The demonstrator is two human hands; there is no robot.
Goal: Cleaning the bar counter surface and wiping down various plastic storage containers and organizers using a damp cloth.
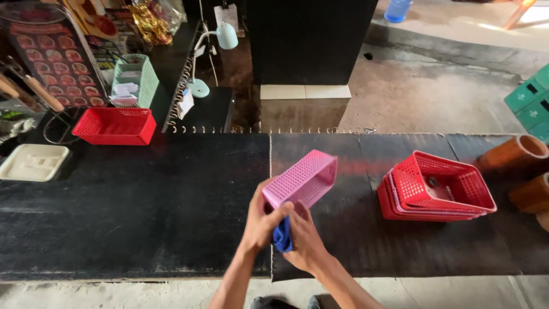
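Note:
My left hand point(262, 220) grips the near end of a pink plastic mesh basket point(303, 178), which is tipped on its side above the black counter point(143, 206). My right hand point(303, 240) presses a blue cloth point(282, 236) against the basket's near end, right beside my left hand. A stack of red and pink mesh baskets point(434, 187) stands tilted on the counter to the right, apart from both hands.
A single red basket point(116, 126) and a white tray point(33, 162) sit at the far left. Behind them are a green basket point(136, 80), a desk lamp point(220, 37) and a menu board point(51, 63). Brown clay pots point(517, 154) stand at the right edge.

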